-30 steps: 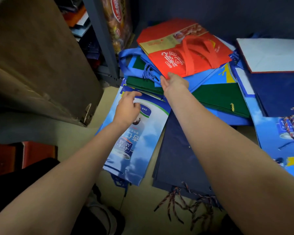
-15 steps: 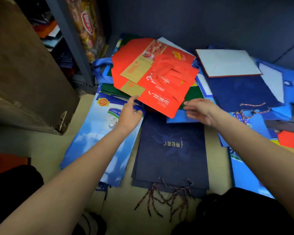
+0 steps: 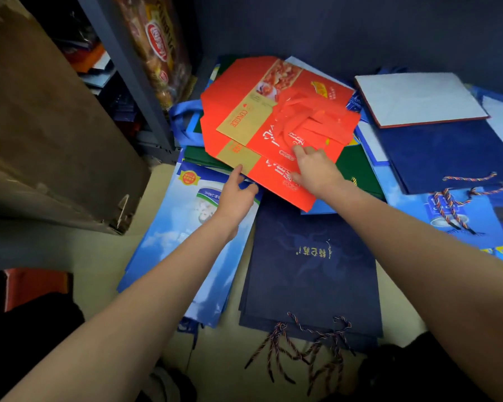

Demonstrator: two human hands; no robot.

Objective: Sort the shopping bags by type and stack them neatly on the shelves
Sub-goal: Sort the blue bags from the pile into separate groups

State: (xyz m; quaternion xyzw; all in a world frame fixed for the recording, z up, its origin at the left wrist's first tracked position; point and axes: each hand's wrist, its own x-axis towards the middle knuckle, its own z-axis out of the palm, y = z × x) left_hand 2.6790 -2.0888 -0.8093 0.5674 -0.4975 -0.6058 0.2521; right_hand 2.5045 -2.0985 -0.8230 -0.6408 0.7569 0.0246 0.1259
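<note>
right hand point(image 3: 314, 169) moved onto red bag point(image 3: 273, 123), beige floor point(image 3: 145, 221), grey shelf post point(image 3: 128, 68)

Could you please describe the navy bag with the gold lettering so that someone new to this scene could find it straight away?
Start at the red bag that both hands touch, atop the pile on the floor. Directly below it, nearest the camera, lies the navy bag, flat between the two forearms. Unlike the sky-blue printed bag to its left, it is plain dark navy with small gold lettering and twisted rope handles.
</note>
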